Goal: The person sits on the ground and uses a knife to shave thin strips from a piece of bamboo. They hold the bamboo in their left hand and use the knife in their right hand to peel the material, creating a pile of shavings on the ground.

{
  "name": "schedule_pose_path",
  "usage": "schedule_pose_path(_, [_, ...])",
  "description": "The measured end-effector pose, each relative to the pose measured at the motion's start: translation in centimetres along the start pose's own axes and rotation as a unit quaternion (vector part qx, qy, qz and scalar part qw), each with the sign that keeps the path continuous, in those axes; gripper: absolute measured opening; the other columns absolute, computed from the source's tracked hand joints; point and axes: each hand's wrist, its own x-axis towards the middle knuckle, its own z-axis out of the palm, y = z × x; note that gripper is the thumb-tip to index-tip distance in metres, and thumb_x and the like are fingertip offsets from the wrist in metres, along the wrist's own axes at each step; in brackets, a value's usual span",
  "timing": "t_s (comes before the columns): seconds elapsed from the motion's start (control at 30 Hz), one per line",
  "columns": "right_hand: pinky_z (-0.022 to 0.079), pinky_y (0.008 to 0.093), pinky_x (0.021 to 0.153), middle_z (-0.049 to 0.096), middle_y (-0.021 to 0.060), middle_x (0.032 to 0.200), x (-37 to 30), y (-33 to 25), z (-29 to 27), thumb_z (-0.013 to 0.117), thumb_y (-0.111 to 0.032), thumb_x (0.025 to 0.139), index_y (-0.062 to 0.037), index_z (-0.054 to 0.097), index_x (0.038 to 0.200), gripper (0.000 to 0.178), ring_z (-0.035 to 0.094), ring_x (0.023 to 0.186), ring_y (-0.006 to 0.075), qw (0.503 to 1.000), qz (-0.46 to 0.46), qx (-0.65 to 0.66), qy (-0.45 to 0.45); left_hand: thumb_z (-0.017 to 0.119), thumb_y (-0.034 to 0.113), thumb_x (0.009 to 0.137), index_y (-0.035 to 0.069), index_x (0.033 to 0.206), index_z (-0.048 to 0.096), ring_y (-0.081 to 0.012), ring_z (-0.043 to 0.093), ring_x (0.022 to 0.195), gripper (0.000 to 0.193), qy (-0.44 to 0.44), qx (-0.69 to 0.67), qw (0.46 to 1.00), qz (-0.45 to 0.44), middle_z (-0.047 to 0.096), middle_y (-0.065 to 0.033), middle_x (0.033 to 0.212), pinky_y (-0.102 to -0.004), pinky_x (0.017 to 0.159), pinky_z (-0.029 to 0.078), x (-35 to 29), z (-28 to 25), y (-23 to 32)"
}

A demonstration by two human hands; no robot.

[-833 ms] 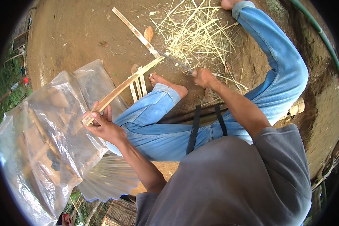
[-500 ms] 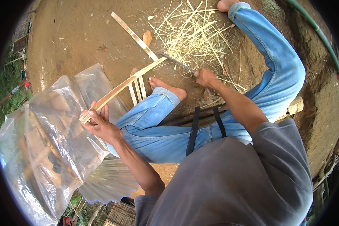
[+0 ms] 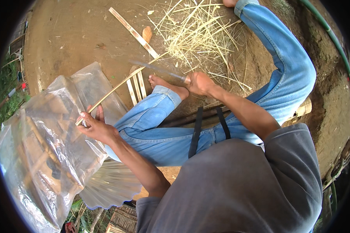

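Over the bare brown ground between the person's hands, a long, narrow, pale yellow-brown strip of bamboo or wood (image 3: 114, 90) slants up from lower left. Left hand (image 3: 97, 126) grasps its near end, thumb and fingers pinching. Right hand (image 3: 199, 83) is clenched round the short brown handle of a long, dark grey metal knife (image 3: 171, 73); blade points left, blurred toward the tip, crossing the strip in view. Contact between blade and strip: cannot tell. Strip's far end reaches the edge of a loose heap of thin, pale yellow shavings (image 3: 200, 33). Just left of the heap, a flat, pale brown-edged slat (image 3: 133, 32) and a dry orange-brown leaf (image 3: 147, 34). Beside the bare left foot (image 3: 169, 86), short pale slats (image 3: 137, 86). Farther left, a wrinkled, clear plastic sheet (image 3: 39, 136) lies over wooden pieces.
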Motion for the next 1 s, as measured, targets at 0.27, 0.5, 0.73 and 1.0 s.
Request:
schedule_pose_path(0.27, [0.051,0.0415,0.059,0.064,0.0191,0.078,-0.3,0.1,-0.5,0.051,-0.022,0.096,0.0000,0.068,0.097,0.028,0.059,0.062,0.0256,0.999,0.033,0.039,0.012,0.066,0.031,0.093,0.004,0.100,0.037,-0.0243,0.068,0.074,0.040,0.000,-0.011,1.000,-0.005,0.064,-0.0199,0.100,-0.0293,0.057,0.062,0.5,-0.2,0.3])
schedule_pose_path(0.5, [0.053,0.0409,0.053,0.067,0.0189,0.070,-3.1,-6.2,0.5,0.062,-0.010,0.083,-0.0030,0.068,0.091,0.013,0.064,0.056,0.0287,0.988,-0.139,0.058,0.040,0.071,0.029,0.090,0.003,0.099,0.037,-0.0161,0.059,0.055,0.043,0.048,-0.032,0.996,0.067,0.062,-0.0150,0.088,-0.0229,0.042,0.048,1.7,-0.2,-2.2])
schedule_pose_path(0.73, [0.055,0.0389,0.054,0.068,0.0206,0.076,-3.8,-6.8,0.5,0.063,-0.007,0.079,-0.0017,0.068,0.091,0.015,0.066,0.059,0.0271,0.983,-0.166,0.002,0.072,0.072,0.030,0.090,0.002,0.100,0.037,-0.0161,0.059,0.055,0.045,0.084,-0.023,0.995,0.056,0.056,-0.0120,0.081,-0.0239,0.045,0.050,0.7,0.1,-2.2])
schedule_pose_path(1.0, [0.051,0.0334,0.044,0.062,0.0159,0.069,-2.8,-5.6,-2.8,0.060,-0.010,0.083,-0.0028,0.067,0.097,0.017,0.059,0.054,0.0174,0.996,-0.072,-0.014,-0.055,0.071,0.034,0.090,0.004,0.095,0.036,-0.0164,0.057,0.052,0.046,0.083,0.001,0.994,0.065,0.057,-0.0125,0.072,-0.0261,0.053,0.050,0.2,0.4,-1.5])
